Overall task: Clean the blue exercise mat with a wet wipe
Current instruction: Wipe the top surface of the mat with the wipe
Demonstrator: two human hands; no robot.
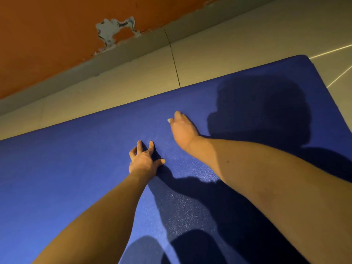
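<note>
2 forearms reached over the mat [76,168], which lay on the floor [219,60]. The left hand [144,159] braced on spread, open fingers. The right hand [183,128] curled its fingers over the wipe [169,120] toward the mat's far edge. A near patch glistened, seemingly wiped; most looked undone.

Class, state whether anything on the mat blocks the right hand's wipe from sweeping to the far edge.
Nothing visible does. The right hand holds the wipe on the mat; only bare mat lies ahead to the edge. The left hand rests nearer, aside.
</note>
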